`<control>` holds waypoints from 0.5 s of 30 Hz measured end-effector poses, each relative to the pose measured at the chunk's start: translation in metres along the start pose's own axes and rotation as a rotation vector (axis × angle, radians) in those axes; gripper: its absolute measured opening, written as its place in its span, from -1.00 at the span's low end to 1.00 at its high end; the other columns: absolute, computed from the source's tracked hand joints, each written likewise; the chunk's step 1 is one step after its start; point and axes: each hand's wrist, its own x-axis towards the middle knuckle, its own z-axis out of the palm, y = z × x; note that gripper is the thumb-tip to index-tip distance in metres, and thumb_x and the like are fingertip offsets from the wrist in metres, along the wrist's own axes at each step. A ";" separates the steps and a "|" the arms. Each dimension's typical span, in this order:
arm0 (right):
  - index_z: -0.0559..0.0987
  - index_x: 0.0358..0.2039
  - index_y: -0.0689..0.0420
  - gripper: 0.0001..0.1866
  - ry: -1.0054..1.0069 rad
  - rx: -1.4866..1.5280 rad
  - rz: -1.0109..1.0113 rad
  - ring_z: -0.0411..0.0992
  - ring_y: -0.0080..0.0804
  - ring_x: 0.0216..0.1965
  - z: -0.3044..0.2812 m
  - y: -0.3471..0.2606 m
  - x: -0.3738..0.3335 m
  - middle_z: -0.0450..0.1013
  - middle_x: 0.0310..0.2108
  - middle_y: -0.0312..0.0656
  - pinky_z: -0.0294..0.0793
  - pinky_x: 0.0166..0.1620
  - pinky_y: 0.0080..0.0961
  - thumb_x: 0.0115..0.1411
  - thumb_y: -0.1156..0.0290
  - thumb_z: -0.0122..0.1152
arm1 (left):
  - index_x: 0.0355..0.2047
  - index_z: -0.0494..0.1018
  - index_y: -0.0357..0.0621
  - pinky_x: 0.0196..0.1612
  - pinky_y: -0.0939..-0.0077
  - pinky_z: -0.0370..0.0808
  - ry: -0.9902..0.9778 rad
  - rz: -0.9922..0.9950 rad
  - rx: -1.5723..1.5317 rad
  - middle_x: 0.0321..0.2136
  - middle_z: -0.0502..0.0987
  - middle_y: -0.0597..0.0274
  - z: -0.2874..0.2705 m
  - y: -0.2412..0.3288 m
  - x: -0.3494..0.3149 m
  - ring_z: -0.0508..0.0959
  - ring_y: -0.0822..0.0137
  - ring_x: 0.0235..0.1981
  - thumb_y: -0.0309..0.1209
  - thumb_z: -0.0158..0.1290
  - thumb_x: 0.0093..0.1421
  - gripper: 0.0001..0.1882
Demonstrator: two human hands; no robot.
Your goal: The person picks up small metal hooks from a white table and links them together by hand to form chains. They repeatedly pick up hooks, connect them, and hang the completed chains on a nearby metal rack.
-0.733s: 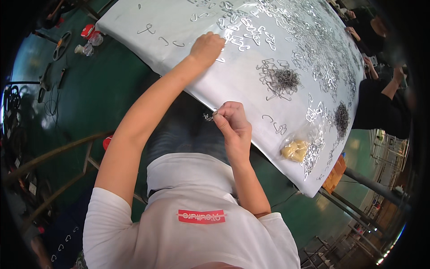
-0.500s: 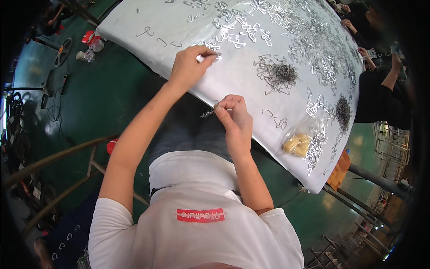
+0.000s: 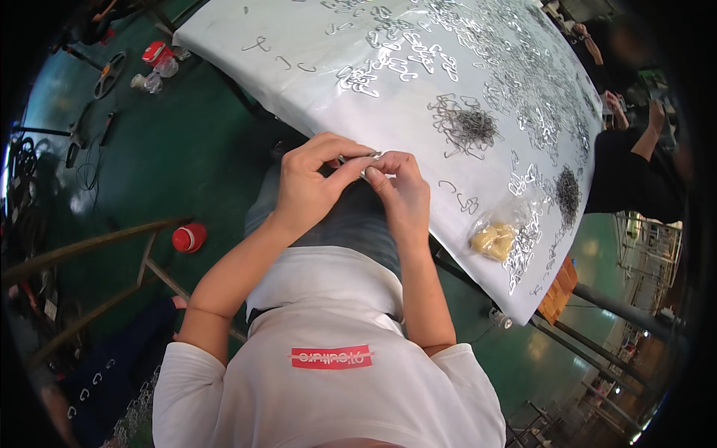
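My left hand [image 3: 317, 178] and my right hand [image 3: 402, 193] meet in front of the table's near edge, each with its fingers pinched. Between the fingertips shows a small silvery metal hook [image 3: 365, 172], mostly covered. Whether each hand grips its own piece or both share one is hidden. Beyond them, bright flat metal hooks [image 3: 360, 78] lie in a loose cluster. To the right sits a tangled heap of thin dark wire hooks [image 3: 470, 127], with a few single hooks [image 3: 468, 203] nearer to me.
The white-covered table [image 3: 403, 123] carries many more scattered hooks and a second dark heap [image 3: 568, 190]. A clear bag of yellow food [image 3: 494, 240] lies near its right corner. Co-workers [image 3: 631, 168] sit along the far right. On the left are a metal rail [image 3: 97, 243] and a red container [image 3: 189, 237].
My left hand has come back from the bright hooks on the table to meet my right hand. My right hand has stayed nearly in place.
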 end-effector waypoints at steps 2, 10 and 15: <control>0.62 -0.34 0.13 -0.88 0.123 -0.072 0.040 0.42 -0.51 -0.40 -0.024 0.018 0.023 0.45 -0.35 -0.29 0.35 -0.37 -0.54 0.11 0.41 0.32 | -0.35 0.64 -0.13 -0.41 0.59 0.44 -0.001 -0.021 0.005 -0.41 0.63 0.28 -0.001 -0.004 -0.003 0.56 0.44 -0.42 -0.55 0.21 0.05 -0.87; 0.62 -0.35 0.13 -0.82 0.203 -1.096 0.033 0.48 -0.14 -0.39 -0.108 0.077 0.092 0.49 -0.37 -0.17 0.45 -0.28 -0.26 0.12 0.29 0.27 | -0.36 0.63 -0.16 -0.38 0.59 0.46 0.000 -0.072 -0.015 -0.41 0.63 0.28 -0.007 -0.013 -0.013 0.56 0.43 -0.40 -0.57 0.23 0.03 -0.87; 0.59 -0.38 0.15 -0.81 0.008 -0.935 0.104 0.46 -0.33 -0.42 -0.113 0.079 0.105 0.47 -0.40 -0.24 0.42 -0.36 -0.39 0.14 0.29 0.28 | -0.36 0.63 -0.17 -0.39 0.59 0.46 0.010 -0.091 -0.004 -0.41 0.63 0.27 -0.011 -0.017 -0.020 0.55 0.43 -0.39 -0.58 0.23 0.04 -0.87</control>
